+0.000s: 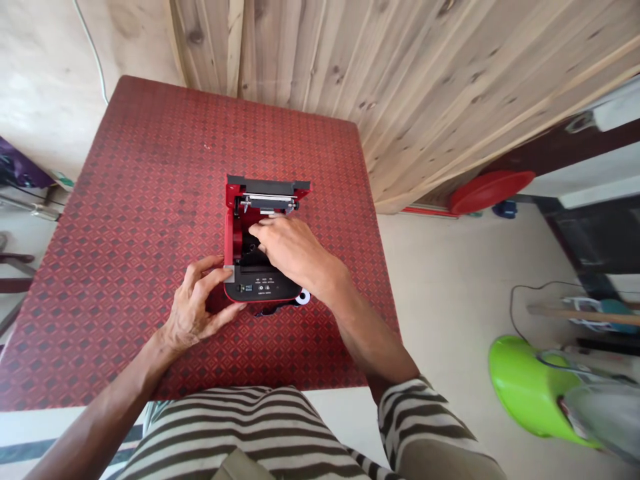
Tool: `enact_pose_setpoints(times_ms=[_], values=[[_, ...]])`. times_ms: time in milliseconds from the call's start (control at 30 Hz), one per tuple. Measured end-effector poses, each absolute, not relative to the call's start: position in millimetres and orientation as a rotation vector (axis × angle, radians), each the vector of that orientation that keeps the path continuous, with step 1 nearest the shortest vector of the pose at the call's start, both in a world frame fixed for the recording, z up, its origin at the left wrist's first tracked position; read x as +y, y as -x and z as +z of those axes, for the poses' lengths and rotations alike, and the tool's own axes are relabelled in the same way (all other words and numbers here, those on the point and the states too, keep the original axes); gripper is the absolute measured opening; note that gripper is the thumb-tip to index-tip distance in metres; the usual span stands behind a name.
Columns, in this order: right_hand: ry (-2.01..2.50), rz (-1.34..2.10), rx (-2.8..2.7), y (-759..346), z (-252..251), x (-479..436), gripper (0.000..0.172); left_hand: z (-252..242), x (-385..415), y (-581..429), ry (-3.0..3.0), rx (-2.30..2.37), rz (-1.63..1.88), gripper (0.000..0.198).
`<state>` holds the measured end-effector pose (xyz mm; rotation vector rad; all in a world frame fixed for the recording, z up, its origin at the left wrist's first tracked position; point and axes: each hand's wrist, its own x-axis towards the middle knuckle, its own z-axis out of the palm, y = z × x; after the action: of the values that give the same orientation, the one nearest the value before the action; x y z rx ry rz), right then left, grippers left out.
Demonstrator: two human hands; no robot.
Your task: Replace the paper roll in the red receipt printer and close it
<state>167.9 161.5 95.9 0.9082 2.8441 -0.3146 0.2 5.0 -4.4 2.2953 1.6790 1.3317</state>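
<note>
Red-and-black device (260,285) sits on the patterned tablecloth (165,167), its lid (270,187) raised at the far side; looks like a small printer, though that is a reading of its shape.

Risks, as judged from here: the lid stands just beyond the right hand (295,250), with nothing seen propping it; a knock from the knuckles could drop it onto the fingers; the metal rod (270,201) under the lid lies close to the fingertips, so a careless lift could snag or scrape; a hard push inside could slide the device over the cloth if the left hand (197,300) eases its brace; the white roll (303,302) rests by the near right corner, beneath the right forearm, and a sweep of that arm could set it rolling.

Position: device lies between the hands, nearer the right, which reaches over its right side into the open compartment (251,245); right fingers are bent inward, partly hidden, and whether they pinch anything I cannot tell; left hand is spread wide around the near left corner, fingertips at the side, thumb at the front edge; it braces rather than lifts, by the look of it.
</note>
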Motion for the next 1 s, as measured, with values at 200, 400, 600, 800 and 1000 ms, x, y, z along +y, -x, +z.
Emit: enact_pose_setpoints(times_ms=[200, 400, 600, 800, 1000], values=[[-0.711, -0.684, 2.998, -193.9, 110.2, 155.0, 0.045, -4.8, 4.7, 0.2, -2.288, 1.687, 1.331, 0.068], [-0.582, -0.874, 3.188, -218.9, 109.5, 134.5, 0.032, 16.9, 4.4, 5.2, -2.249, 1.665, 1.304, 0.064], [-0.786, -0.628, 3.409, -219.1, 91.6, 119.6, 0.025, 65.4, 46.6, 19.0, -2.242, 1.721, 1.402, 0.063], [-0.891, -0.217, 3.612, -219.3, 81.8, 104.2, 0.026, 80.9, 115.2, 24.1, -2.178, 1.667, 1.26, 0.07], [-0.957, -0.055, 3.72, -222.4, 72.1, 91.8, 0.022, 67.2, 88.3, 16.8, -2.184, 1.453, 1.163, 0.06]])
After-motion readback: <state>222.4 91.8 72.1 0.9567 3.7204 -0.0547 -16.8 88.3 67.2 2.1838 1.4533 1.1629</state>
